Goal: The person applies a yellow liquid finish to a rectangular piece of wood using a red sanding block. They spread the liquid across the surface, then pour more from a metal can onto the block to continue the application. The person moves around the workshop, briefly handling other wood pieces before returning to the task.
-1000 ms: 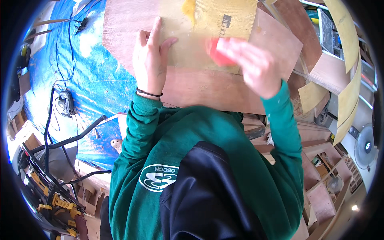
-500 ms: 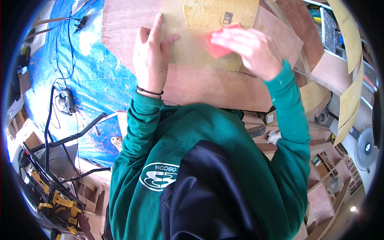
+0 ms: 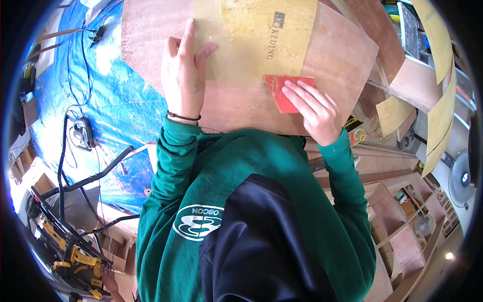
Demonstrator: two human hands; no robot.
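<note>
Head view: Right hand (image 3: 319, 110) grasps a red spreader (image 3: 283, 95), its far edge at the lower border of a yellow sheet (image 3: 294, 43), upper centre of the frame. The sheet lies on a wood panel (image 3: 236, 108). Left hand (image 3: 183, 75) grips nothing; index finger and thumb are extended at the sheet's left edge. Whether it presses down cannot be confirmed from overhead. Step in hand, as judged: spreading a wet-looking coating (image 3: 231, 65) over the sheet, smooth at lower left, ridged above. A further stroke would call for seating the spreader's edge evenly, with the left hand bracing outside its path.
</note>
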